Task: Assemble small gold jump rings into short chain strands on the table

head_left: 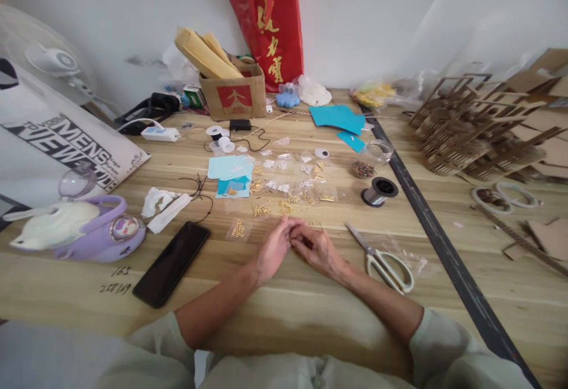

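At the middle of the table my left hand (pixel 275 249) and my right hand (pixel 316 249) meet, fingertips touching. The fingers of both are curled and pinched together. Whatever lies between them is too small and too hidden to name. Just beyond the fingertips are small piles of gold beads (pixel 261 209) and a thin gold-coloured piece (pixel 316 224) by the right knuckles. A bag of gold beads (pixel 238 229) lies left of my left hand. To the right of my right hand rest scissors (pixel 389 269) with pale handles, blades apart.
A wire spool (pixel 380 190) and a dish of dark beads (pixel 363 169) stand right of the bead bags. On the left are a black phone (pixel 171 263) and a purple bottle (pixel 100 241). A cardboard box (pixel 235 97) stands at the back, wooden basket-like frames (pixel 457 134) at right.
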Demonstrator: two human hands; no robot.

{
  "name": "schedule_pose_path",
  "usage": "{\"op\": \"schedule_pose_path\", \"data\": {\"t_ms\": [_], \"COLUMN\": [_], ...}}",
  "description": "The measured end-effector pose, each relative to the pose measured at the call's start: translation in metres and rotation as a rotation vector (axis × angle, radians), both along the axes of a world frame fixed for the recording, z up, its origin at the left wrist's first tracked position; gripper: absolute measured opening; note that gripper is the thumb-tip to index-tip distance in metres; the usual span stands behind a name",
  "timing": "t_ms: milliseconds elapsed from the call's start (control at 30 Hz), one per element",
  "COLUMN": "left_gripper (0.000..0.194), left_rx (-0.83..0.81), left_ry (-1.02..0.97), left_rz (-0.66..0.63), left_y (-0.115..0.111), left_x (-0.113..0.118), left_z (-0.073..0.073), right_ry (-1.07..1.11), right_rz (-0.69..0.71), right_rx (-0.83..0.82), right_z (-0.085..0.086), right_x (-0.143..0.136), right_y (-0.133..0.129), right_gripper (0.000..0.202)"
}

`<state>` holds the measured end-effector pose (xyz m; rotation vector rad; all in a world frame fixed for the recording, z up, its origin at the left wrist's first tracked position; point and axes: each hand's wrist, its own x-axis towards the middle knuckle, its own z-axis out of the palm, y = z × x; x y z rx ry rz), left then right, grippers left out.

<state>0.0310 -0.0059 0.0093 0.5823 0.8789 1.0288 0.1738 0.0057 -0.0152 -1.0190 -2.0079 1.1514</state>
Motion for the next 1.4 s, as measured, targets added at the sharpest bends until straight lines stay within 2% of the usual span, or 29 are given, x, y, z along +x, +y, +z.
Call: {"op": "schedule_pose_path", "data": {"t_ms": [167, 333, 467, 600, 700, 833, 967, 1133, 1400], "left_gripper": [0.046, 0.043, 0.042, 0.037, 0.031, 0.026, 0.019, 0.014, 0.022], "left_rx": [0.078, 0.182, 0.245, 0.281, 0.326, 0.33, 0.337, 0.361, 0.326], "left_ry": [0.02, 0.189, 0.312, 0.386, 0.452, 0.439, 0.487, 0.568, 0.431], "left_rz": [-0.017, 0.013, 0.016, -0.102, -0.158, -0.19, -0.163, -0.163, -0.162], "left_y": [-0.003, -0.001, 0.006, 0.012, 0.015, 0.017, 0.017, 0.016, 0.017], "left_x": [-0.001, -0.01, -0.018, -0.025, -0.028, -0.029, -0.03, -0.03, -0.031], "left_z": [-0.003, -0.01, -0.013, -0.011, -0.011, -0.017, -0.022, -0.017, -0.012], "right_ry": [-0.002, 0.034, 0.119, 0.223, 0.275, 0.334, 0.354, 0.329, 0.37], "right_rz": [0.001, -0.039, -0.097, -0.141, -0.156, -0.159, -0.142, -0.144, -0.14], "right_rx": [0.035, 0.007, -0.135, -0.303, -0.362, -0.405, -0.425, -0.447, -0.474], "right_z": [0.0, 0.001, 0.003, 0.008, 0.009, 0.007, 0.005, 0.009, 0.007], "right_x": [0.001, 0.002, 0.002, 0.001, 0.0, 0.0, 0.001, 0.001, 0.001], "right_y": [0.001, 0.001, 0.001, 0.004, 0.006, 0.008, 0.009, 0.01, 0.011], "right_gripper": [0.008, 0.011, 0.016, 0.025, 0.03, 0.033, 0.034, 0.033, 0.033]}}
